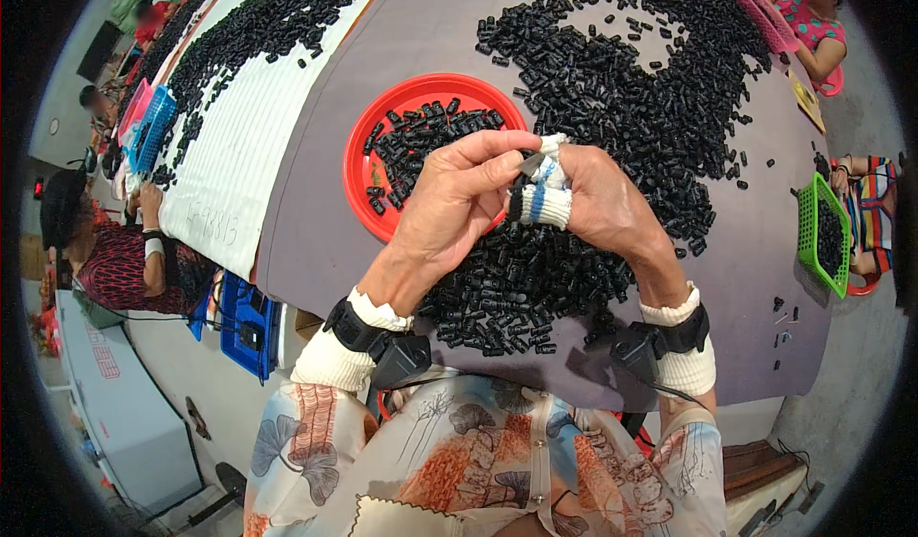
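Observation:
My left hand (457,181) is closed, thumb and forefinger pinching at a small dark part (531,163) that shows only in part. Against it is my right hand (610,197), its fingers curled and mostly covered by a white knitted cloth (545,202) with blue and black bands. Whether that cloth is worn on the fingers or held cannot be made out. Both hands are raised over a heap of small black plastic parts (497,293). Partly behind my left hand lies a round red tray (356,169) holding many of the same parts.
A larger heap of black parts (612,87) spreads across the grey-covered table (320,221). Co-workers sit on both sides, near a green basket (808,236), a pink basket (760,11) and a blue basket (151,131). A white-covered table (225,169) adjoins at left, bearing more parts.

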Tool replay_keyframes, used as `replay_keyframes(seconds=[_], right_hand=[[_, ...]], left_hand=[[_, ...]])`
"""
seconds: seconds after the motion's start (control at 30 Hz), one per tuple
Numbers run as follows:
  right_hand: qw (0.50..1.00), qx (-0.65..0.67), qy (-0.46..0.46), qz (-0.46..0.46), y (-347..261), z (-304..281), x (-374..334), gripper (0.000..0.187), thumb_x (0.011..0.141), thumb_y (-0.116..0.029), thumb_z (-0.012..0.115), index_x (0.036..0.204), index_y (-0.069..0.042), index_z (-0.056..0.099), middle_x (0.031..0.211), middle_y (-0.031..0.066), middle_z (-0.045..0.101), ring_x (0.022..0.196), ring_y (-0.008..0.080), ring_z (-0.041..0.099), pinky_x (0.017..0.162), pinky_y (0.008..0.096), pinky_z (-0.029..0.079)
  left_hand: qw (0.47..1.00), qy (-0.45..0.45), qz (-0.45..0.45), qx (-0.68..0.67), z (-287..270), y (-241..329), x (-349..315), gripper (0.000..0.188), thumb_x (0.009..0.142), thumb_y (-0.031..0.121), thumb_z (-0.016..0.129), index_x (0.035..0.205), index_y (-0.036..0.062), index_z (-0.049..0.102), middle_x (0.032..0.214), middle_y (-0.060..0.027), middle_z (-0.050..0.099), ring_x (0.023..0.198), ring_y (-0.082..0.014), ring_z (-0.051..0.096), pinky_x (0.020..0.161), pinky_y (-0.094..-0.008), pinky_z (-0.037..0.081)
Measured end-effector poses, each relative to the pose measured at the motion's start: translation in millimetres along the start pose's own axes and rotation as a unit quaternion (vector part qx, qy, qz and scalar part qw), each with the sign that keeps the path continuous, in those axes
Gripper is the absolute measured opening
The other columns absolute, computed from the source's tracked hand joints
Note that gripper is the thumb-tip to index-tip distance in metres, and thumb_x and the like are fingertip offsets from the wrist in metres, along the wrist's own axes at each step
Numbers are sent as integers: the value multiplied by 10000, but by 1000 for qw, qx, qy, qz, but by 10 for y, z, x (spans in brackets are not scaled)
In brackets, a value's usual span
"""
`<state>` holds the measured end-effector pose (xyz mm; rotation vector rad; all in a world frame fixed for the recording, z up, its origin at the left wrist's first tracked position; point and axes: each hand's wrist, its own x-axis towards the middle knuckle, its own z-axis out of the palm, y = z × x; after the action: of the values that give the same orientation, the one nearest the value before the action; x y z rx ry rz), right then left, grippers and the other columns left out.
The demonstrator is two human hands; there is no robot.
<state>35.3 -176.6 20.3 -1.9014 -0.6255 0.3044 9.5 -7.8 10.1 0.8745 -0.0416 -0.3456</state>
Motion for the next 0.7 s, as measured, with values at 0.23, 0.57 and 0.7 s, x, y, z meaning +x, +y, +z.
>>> replay_keyframes(seconds=[0.23, 0.57, 0.7], right_hand=[[996, 68, 50, 7, -90, 7, -21, 248, 694, -195, 728, 748, 2, 586, 662, 3, 527, 596, 86, 473, 533, 257, 398], [992, 103, 75, 15, -94, 51, -17, 195, 660, -123, 718, 733, 5, 589, 666, -2, 515, 601, 80, 469, 532, 249, 397], [991, 100, 91, -10, -32, 67, -7, 207, 664, -136, 728, 741, 1, 594, 658, -7, 517, 598, 72, 467, 527, 242, 396]], left_hand=[[996, -1, -2, -84, 89, 10, 8, 227, 866, 84, 549, 1064, -27, 562, 936, -72, 598, 830, -129, 590, 740, -267, 498], [1000, 3, 3, -9, 83, 13, 23, 205, 815, 1, 561, 1017, -29, 562, 954, -99, 607, 832, -147, 597, 740, -272, 498], [1000, 11, -6, -13, 65, 11, 31, 191, 848, 37, 542, 1023, -38, 561, 935, -97, 608, 817, -141, 599, 729, -258, 501]])
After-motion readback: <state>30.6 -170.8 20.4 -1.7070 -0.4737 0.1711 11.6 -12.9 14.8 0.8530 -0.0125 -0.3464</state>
